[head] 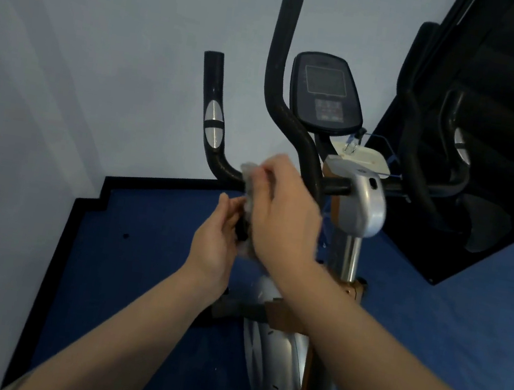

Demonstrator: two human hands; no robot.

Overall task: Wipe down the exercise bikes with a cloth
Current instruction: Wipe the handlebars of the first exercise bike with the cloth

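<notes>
Blue flooring (146, 265) and a pale wall (105, 41) frame my exercise bike (361, 196). At centre frame, my right hand (283, 211) clamps the grey cloth (251, 180) against its handlebar (218, 156); my left hand (216, 242) pinches the cloth's lower end.

Black handlebars (277, 75) carry 1 silver oval sensor (213, 129) banded in black at 10 o'clock. Grey cloth (249, 190) at centre, silver column (363, 203) at 3 o'clock, dark console (326, 92) at 12, blue floor (127, 259) with black edging, pale blue-grey wall (89, 39).

Dim, bluish indoor light, soft shadows on the wall (89, 39), motion-blurred hands, wide-angle bending at edges.
</notes>
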